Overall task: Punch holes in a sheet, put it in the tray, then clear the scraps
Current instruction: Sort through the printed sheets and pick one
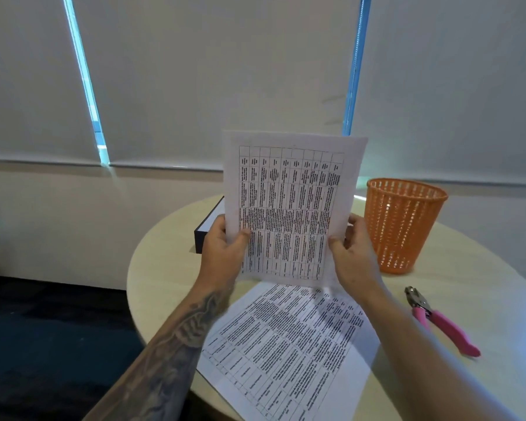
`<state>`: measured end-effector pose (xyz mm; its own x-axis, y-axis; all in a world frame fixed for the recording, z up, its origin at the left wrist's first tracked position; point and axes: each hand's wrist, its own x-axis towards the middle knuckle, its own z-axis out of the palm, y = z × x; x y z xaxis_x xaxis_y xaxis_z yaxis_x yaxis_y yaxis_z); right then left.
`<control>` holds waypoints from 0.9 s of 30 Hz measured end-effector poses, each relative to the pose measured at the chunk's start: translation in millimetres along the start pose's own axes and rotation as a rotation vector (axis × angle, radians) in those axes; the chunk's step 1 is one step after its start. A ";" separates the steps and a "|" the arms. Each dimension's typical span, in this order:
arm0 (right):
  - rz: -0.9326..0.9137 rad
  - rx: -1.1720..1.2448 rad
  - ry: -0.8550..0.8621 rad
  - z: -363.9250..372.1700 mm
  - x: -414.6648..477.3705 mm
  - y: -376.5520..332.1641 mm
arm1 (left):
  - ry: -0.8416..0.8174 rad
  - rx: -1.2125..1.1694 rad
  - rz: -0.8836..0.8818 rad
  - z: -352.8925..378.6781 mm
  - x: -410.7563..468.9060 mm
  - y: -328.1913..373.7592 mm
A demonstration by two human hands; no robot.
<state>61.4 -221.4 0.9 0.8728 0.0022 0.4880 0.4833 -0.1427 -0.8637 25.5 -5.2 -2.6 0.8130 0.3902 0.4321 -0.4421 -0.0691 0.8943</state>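
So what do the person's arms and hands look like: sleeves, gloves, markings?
The left hand and right hand are bare, no gloves. No sleeves show. The left forearm carries a dense dark tattoo up to the wrist; the right forearm shows none.

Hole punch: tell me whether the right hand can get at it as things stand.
Probably yes, once freed: the right hand pinches the held sheet, but the hole punch lies uncovered on the table just right of it, nothing between.
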 end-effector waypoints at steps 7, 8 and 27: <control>0.107 -0.092 -0.110 -12.1 2.6 6.8 | 0.213 0.129 -0.023 -16.7 11.8 -15.7; 0.116 -0.189 -0.139 -16.2 2.8 11.7 | 0.258 0.132 -0.018 -20.0 13.7 -16.9; 0.378 -0.678 -0.458 -30.3 -9.1 16.6 | 0.368 0.109 -0.027 -30.7 13.5 -22.1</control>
<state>59.5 -253.7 -14.1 0.9770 0.2100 -0.0362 0.1416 -0.7669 -0.6259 34.6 29.8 -20.1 0.6246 0.6954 0.3555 -0.3640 -0.1436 0.9203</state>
